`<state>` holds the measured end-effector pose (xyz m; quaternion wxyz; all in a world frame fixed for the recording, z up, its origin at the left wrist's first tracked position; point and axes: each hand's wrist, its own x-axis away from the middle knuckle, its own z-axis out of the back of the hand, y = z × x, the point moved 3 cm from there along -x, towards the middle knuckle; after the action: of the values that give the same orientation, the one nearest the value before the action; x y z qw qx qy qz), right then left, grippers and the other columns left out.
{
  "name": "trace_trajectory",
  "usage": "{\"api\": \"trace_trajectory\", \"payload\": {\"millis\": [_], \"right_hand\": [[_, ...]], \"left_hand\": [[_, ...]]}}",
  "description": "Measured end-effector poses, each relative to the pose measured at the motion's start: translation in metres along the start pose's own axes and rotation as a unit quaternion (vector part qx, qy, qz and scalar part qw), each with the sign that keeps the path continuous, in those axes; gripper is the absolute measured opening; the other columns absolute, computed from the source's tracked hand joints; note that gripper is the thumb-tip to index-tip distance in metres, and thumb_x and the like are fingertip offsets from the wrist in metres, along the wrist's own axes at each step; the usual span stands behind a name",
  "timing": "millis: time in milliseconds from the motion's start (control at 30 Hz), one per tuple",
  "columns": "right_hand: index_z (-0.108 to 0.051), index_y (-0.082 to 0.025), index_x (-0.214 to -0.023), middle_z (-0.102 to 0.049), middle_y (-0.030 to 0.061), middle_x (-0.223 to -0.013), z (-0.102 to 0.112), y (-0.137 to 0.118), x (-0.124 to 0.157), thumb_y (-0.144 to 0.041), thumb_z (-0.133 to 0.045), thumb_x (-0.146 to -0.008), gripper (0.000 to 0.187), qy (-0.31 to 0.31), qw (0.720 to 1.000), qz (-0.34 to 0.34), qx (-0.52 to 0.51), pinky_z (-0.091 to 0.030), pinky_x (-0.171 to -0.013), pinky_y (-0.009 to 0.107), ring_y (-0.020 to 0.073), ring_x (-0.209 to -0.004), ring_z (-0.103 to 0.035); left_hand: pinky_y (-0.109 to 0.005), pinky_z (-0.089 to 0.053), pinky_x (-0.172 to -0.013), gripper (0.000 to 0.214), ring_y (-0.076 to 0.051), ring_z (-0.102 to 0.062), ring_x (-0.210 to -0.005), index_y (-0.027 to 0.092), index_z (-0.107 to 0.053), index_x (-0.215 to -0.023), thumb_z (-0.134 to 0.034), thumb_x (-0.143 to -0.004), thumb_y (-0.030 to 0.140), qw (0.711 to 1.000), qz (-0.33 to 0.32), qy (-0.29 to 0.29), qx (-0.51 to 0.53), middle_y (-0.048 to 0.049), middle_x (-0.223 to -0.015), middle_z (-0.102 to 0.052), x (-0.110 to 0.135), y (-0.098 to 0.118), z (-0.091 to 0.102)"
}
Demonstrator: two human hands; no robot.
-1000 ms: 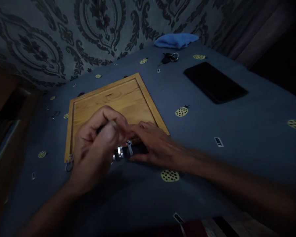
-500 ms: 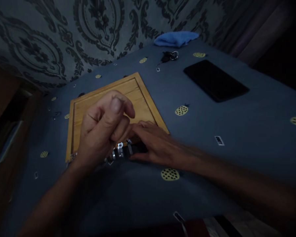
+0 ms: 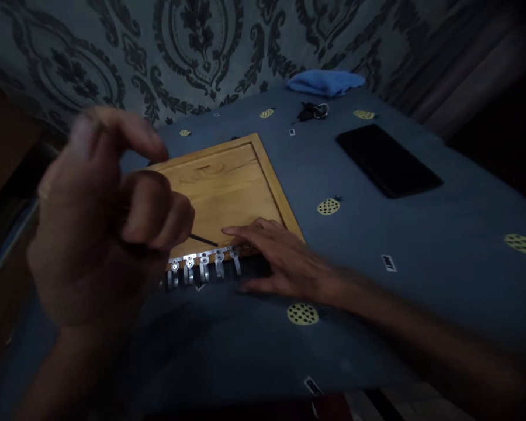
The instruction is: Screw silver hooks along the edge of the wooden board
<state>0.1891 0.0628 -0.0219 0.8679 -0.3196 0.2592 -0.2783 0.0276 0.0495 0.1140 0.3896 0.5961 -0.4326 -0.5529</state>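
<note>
My left hand (image 3: 109, 216) is closed, raised close to the camera over the left side of a wooden board (image 3: 228, 190). From under its curled fingers sticks a thin dark shaft, seemingly a screwdriver (image 3: 204, 240); its handle is hidden in the fist. Along the near edge of the board runs a metal hook strip (image 3: 204, 257) with several curved hooks and cross-head screws. My right hand (image 3: 284, 257) rests at the board's near right corner, beside the strip's end. Its fingers lie stretched over the board and the thumb stands apart below the edge.
A black tablet-like slab (image 3: 388, 161) lies to the right on the blue pineapple-patterned cloth (image 3: 363, 234). Behind it are keys (image 3: 313, 111) and a folded blue cloth (image 3: 326, 83). Patterned fabric (image 3: 201, 52) rises at the back.
My left hand has lifted away from the hook strip, up and to the left, uncovering hooks and the shaft. My right hand stays at the corner, its index finger straighter.
</note>
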Motion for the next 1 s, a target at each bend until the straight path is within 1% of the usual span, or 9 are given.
{"api": "trace_trajectory", "payload": {"millis": [167, 300, 433, 533, 600, 633, 700, 800, 1000], "right_hand": [[-0.056, -0.025, -0.130, -0.066, 0.0069, -0.117, 0.020, -0.022, -0.001, -0.031, -0.069, -0.091, 0.042, 0.119, 0.984, 0.004, -0.130, -0.057, -0.083, 0.038, 0.0195, -0.097, -0.064], [-0.049, -0.031, -0.136, -0.068, 0.0001, -0.101, 0.028, -0.051, -0.011, -0.030, -0.073, -0.088, 0.054, 0.158, 0.947, -0.056, -0.276, -0.061, -0.071, 0.032, 0.0140, -0.075, -0.066], [-0.058, -0.030, -0.122, -0.065, -0.0025, -0.082, 0.033, -0.064, -0.018, -0.031, -0.077, -0.084, 0.043, 0.191, 0.946, -0.094, -0.243, -0.060, -0.060, 0.031, 0.0160, -0.068, -0.067], [-0.058, -0.031, -0.123, -0.066, -0.0025, -0.079, 0.034, -0.060, -0.014, -0.029, -0.071, -0.089, 0.037, 0.233, 0.937, -0.113, -0.233, -0.058, -0.056, 0.032, 0.0150, -0.060, -0.064], [-0.057, -0.031, -0.124, -0.068, -0.0008, -0.084, 0.035, -0.054, -0.008, -0.030, -0.065, -0.094, 0.031, 0.268, 0.925, -0.118, -0.241, -0.059, -0.061, 0.035, 0.0152, -0.060, -0.063], [-0.058, -0.031, -0.121, -0.069, 0.0004, -0.087, 0.035, -0.052, -0.006, -0.033, -0.061, -0.096, 0.025, 0.285, 0.919, -0.116, -0.246, -0.059, -0.064, 0.037, 0.0155, -0.062, -0.063], [-0.060, -0.029, -0.112, -0.069, 0.0015, -0.089, 0.033, -0.047, -0.002, -0.038, -0.056, -0.099, 0.016, 0.306, 0.909, -0.102, -0.263, -0.058, -0.064, 0.037, 0.0158, -0.063, -0.063], [-0.060, -0.025, -0.099, -0.066, 0.0022, -0.091, 0.026, -0.043, -0.001, -0.045, -0.052, -0.100, 0.022, 0.312, 0.906, -0.105, -0.267, -0.054, -0.057, 0.032, 0.0130, -0.059, -0.060], [-0.062, -0.024, -0.095, -0.058, 0.0003, -0.088, 0.012, -0.037, 0.002, -0.045, -0.050, -0.101, 0.025, 0.287, 0.922, -0.118, -0.229, -0.045, -0.050, 0.028, 0.0108, -0.059, -0.053]], "left_hand": [[-0.023, -0.024, -0.037, 0.032, -0.006, -0.023, -0.034, 0.022, -0.061, -0.072, -0.047, -0.101, 0.026, 0.996, 0.075, -0.032, 0.033, 0.0089, -0.041, -0.026, 0.005, -0.003, -0.007], [-0.023, -0.036, -0.045, 0.032, -0.008, -0.035, -0.042, 0.022, -0.066, -0.080, -0.044, -0.103, 0.024, 0.989, 0.080, -0.105, 0.073, 0.0062, -0.047, -0.036, 0.004, -0.014, -0.019], [-0.027, -0.050, -0.060, 0.021, -0.012, -0.055, -0.059, 0.022, -0.065, -0.092, -0.047, -0.102, 0.027, 0.982, 0.045, -0.171, 0.073, 0.0041, -0.064, -0.052, 0.003, -0.015, -0.021], [-0.034, -0.053, -0.093, 0.015, -0.018, -0.065, -0.103, 0.022, -0.060, -0.111, -0.049, -0.102, 0.028, 0.992, -0.020, -0.120, 0.013, -0.0011, -0.100, -0.063, 0.004, -0.012, -0.001], [-0.035, -0.051, -0.096, 0.024, -0.019, -0.062, -0.111, 0.023, -0.057, -0.120, -0.053, -0.101, 0.037, 0.986, -0.045, -0.080, -0.141, -0.0034, -0.110, -0.063, 0.009, -0.017, 0.018], [-0.036, -0.052, -0.093, 0.029, -0.021, -0.061, -0.113, 0.023, -0.056, -0.123, -0.055, -0.099, 0.040, 0.967, -0.030, -0.107, -0.230, -0.0044, -0.113, -0.063, 0.014, -0.024, 0.024], [-0.041, -0.052, -0.089, 0.036, -0.027, -0.061, -0.110, 0.021, -0.059, -0.119, -0.062, -0.094, 0.047, 0.896, 0.003, -0.220, -0.385, -0.0074, -0.116, -0.064, 0.026, -0.044, 0.031], [-0.047, -0.049, -0.091, 0.047, -0.032, -0.058, -0.109, 0.017, -0.060, -0.114, -0.068, -0.087, 0.055, 0.803, -0.002, -0.283, -0.524, -0.0113, -0.115, -0.063, 0.043, -0.069, 0.034], [-0.049, -0.047, -0.094, 0.057, -0.032, -0.058, -0.106, 0.011, -0.062, -0.112, -0.069, -0.083, 0.060, 0.770, -0.018, -0.298, -0.564, -0.0111, -0.107, -0.063, 0.054, -0.085, 0.023]]}}
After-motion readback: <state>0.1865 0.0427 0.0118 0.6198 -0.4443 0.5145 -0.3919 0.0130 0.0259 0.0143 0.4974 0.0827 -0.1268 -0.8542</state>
